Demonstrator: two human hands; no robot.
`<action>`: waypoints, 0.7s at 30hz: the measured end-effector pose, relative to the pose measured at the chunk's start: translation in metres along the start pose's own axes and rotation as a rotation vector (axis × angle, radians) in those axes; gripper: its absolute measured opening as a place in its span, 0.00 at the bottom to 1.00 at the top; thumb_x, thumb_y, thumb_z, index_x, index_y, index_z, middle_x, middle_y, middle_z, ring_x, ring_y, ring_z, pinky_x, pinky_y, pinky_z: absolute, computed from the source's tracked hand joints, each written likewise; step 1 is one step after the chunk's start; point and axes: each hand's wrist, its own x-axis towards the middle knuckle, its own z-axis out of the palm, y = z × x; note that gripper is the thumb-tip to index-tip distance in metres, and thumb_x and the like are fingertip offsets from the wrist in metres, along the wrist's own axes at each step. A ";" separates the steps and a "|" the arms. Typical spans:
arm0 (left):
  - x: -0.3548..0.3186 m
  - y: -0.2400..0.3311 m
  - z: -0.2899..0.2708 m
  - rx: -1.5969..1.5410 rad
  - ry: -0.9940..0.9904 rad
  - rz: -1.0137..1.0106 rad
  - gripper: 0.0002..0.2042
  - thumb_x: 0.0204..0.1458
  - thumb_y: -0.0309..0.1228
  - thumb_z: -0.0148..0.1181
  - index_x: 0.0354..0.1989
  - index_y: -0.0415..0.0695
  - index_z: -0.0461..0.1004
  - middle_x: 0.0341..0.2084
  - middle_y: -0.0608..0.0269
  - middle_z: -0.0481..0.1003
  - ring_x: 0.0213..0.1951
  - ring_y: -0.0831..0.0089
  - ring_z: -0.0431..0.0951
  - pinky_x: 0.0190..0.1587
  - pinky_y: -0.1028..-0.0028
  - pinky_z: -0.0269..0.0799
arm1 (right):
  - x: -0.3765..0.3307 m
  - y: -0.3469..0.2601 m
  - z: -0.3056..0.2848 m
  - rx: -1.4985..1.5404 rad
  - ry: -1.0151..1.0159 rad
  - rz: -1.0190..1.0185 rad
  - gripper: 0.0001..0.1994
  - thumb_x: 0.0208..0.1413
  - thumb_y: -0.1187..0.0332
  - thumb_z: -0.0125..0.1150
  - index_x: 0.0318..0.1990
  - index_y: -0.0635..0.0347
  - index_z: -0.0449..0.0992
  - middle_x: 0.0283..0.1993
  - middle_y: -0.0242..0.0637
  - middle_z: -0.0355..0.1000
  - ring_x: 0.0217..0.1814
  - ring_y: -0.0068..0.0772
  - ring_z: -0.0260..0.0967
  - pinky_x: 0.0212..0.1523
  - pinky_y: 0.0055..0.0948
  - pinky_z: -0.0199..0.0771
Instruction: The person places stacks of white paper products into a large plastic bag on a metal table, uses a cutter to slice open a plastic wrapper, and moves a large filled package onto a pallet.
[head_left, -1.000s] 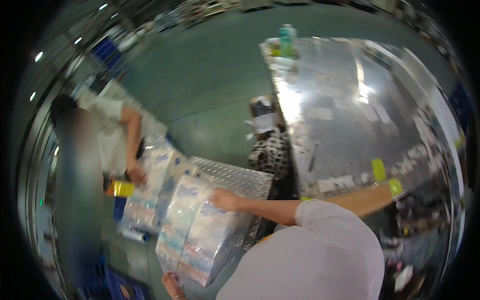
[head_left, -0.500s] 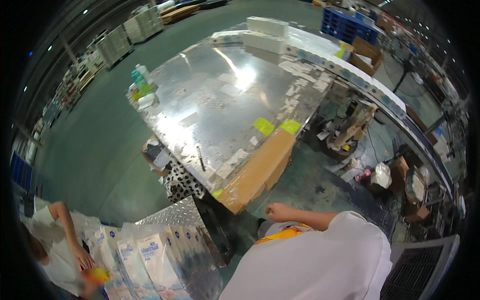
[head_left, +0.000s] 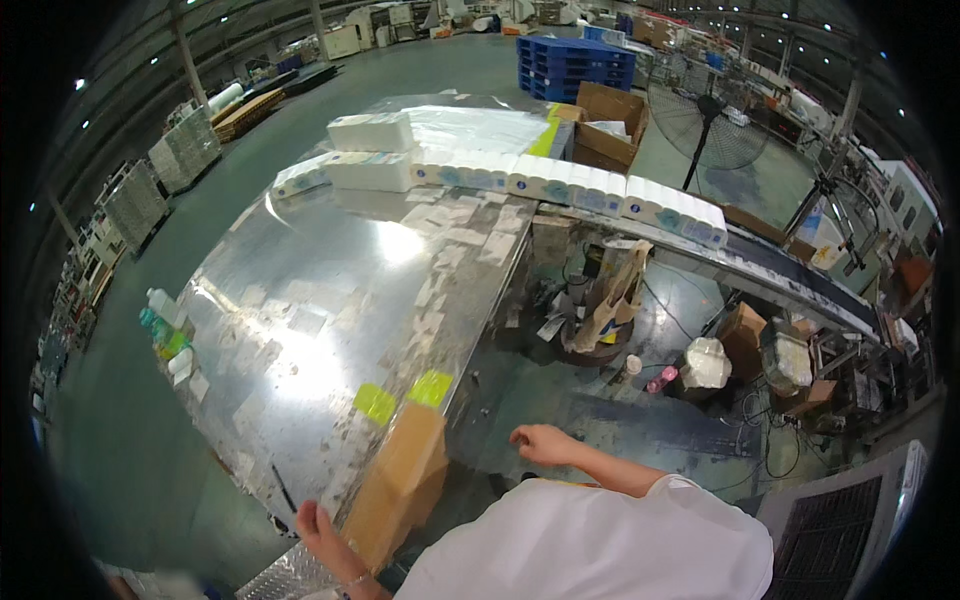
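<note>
Head view: your left hand (head_left: 318, 528) rests open, empty, beside the cardboard flap (head_left: 398, 490); your right hand (head_left: 542, 444) hangs loosely curled, empty. Packs (head_left: 560, 182) (white, wrapped) wait far ahead, none picked up.

A wide warehouse hall with a green floor (head_left: 130, 470); blue pallets (head_left: 575, 62) stacked at twelve o'clock, a standing fan (head_left: 712, 112) at one, ceiling lights (head_left: 80, 85) at ten.
</note>
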 end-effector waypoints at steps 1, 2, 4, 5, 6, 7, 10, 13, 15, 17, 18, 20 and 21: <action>0.004 0.017 0.037 -0.090 -0.094 -0.026 0.13 0.51 0.27 0.50 0.44 0.36 0.66 0.40 0.59 0.68 0.43 0.74 0.67 0.47 0.76 0.61 | 0.011 0.007 -0.022 0.072 0.048 0.002 0.15 0.45 0.69 0.48 0.42 0.61 0.70 0.30 0.40 0.71 0.34 0.39 0.68 0.36 0.33 0.67; 0.008 0.032 0.071 -0.181 -0.189 -0.056 0.11 0.51 0.26 0.49 0.43 0.35 0.66 0.38 0.59 0.69 0.43 0.73 0.67 0.49 0.75 0.61 | 0.024 0.012 -0.042 0.081 0.107 -0.034 0.15 0.45 0.69 0.49 0.42 0.61 0.70 0.30 0.40 0.70 0.34 0.39 0.68 0.36 0.32 0.67; 0.022 0.056 0.121 -0.199 -0.302 -0.036 0.11 0.52 0.27 0.49 0.42 0.36 0.66 0.38 0.60 0.69 0.42 0.74 0.67 0.48 0.75 0.62 | 0.054 0.021 -0.078 0.099 0.216 -0.100 0.14 0.45 0.69 0.49 0.41 0.62 0.70 0.30 0.40 0.70 0.34 0.37 0.68 0.36 0.32 0.67; 0.028 0.061 0.139 -0.206 -0.354 -0.025 0.11 0.52 0.28 0.50 0.42 0.36 0.66 0.38 0.61 0.69 0.42 0.74 0.67 0.47 0.75 0.62 | 0.073 0.026 -0.096 0.123 0.249 -0.120 0.14 0.45 0.69 0.50 0.41 0.62 0.70 0.30 0.40 0.70 0.34 0.36 0.68 0.37 0.31 0.67; 0.037 0.063 0.151 -0.210 -0.366 -0.022 0.11 0.52 0.27 0.50 0.42 0.36 0.66 0.38 0.61 0.69 0.41 0.75 0.68 0.47 0.76 0.63 | 0.097 0.029 -0.115 0.151 0.278 -0.147 0.14 0.45 0.70 0.50 0.41 0.62 0.70 0.30 0.39 0.70 0.34 0.35 0.68 0.37 0.31 0.67; 0.049 0.062 0.166 -0.215 -0.387 -0.011 0.10 0.52 0.27 0.50 0.41 0.36 0.66 0.37 0.61 0.69 0.41 0.75 0.68 0.46 0.76 0.63 | 0.121 0.031 -0.135 0.122 0.328 -0.184 0.13 0.45 0.70 0.50 0.40 0.63 0.70 0.32 0.39 0.69 0.35 0.33 0.68 0.38 0.30 0.67; 0.077 0.066 0.208 -0.168 -0.331 -0.064 0.10 0.52 0.27 0.50 0.41 0.36 0.67 0.36 0.62 0.70 0.40 0.76 0.68 0.45 0.76 0.64 | 0.188 0.035 -0.186 0.161 0.446 -0.152 0.13 0.43 0.69 0.50 0.39 0.62 0.70 0.34 0.45 0.68 0.40 0.43 0.67 0.41 0.35 0.66; 0.116 0.054 0.251 -0.126 -0.300 -0.087 0.09 0.52 0.26 0.51 0.40 0.37 0.67 0.35 0.64 0.70 0.39 0.77 0.69 0.44 0.77 0.64 | 0.254 0.045 -0.242 0.157 0.528 -0.167 0.15 0.43 0.70 0.51 0.41 0.65 0.69 0.37 0.47 0.67 0.38 0.45 0.67 0.40 0.34 0.67; 0.140 0.044 0.294 -0.154 -0.342 -0.087 0.09 0.52 0.27 0.51 0.40 0.37 0.68 0.35 0.65 0.70 0.38 0.78 0.69 0.43 0.78 0.64 | 0.294 0.050 -0.278 0.111 0.587 -0.142 0.17 0.45 0.68 0.51 0.44 0.66 0.68 0.40 0.50 0.67 0.42 0.46 0.66 0.43 0.35 0.65; 0.163 0.051 0.346 -0.196 -0.419 -0.081 0.09 0.52 0.28 0.51 0.40 0.38 0.68 0.35 0.66 0.70 0.38 0.79 0.68 0.42 0.79 0.64 | 0.335 0.054 -0.325 0.015 0.635 -0.149 0.19 0.46 0.67 0.51 0.46 0.67 0.66 0.42 0.52 0.66 0.45 0.48 0.64 0.46 0.36 0.63; 0.173 0.060 0.371 -0.179 -0.464 -0.061 0.10 0.52 0.28 0.51 0.40 0.38 0.68 0.35 0.66 0.70 0.38 0.80 0.68 0.42 0.79 0.64 | 0.362 0.065 -0.347 -0.048 0.668 -0.174 0.20 0.47 0.66 0.51 0.47 0.67 0.65 0.43 0.53 0.65 0.47 0.49 0.62 0.47 0.38 0.62; 0.184 0.079 0.419 -0.122 -0.542 -0.025 0.10 0.52 0.28 0.51 0.41 0.38 0.67 0.34 0.67 0.70 0.37 0.81 0.68 0.42 0.80 0.64 | 0.419 0.070 -0.394 -0.194 0.573 -0.066 0.25 0.48 0.64 0.50 0.53 0.70 0.59 0.51 0.57 0.59 0.51 0.52 0.59 0.51 0.42 0.60; 0.190 0.087 0.439 -0.120 -0.557 -0.025 0.10 0.52 0.28 0.52 0.41 0.39 0.68 0.34 0.67 0.70 0.37 0.82 0.68 0.41 0.80 0.63 | 0.454 0.078 -0.416 -0.203 0.524 -0.021 0.26 0.48 0.64 0.50 0.53 0.71 0.59 0.52 0.57 0.57 0.52 0.53 0.58 0.51 0.43 0.60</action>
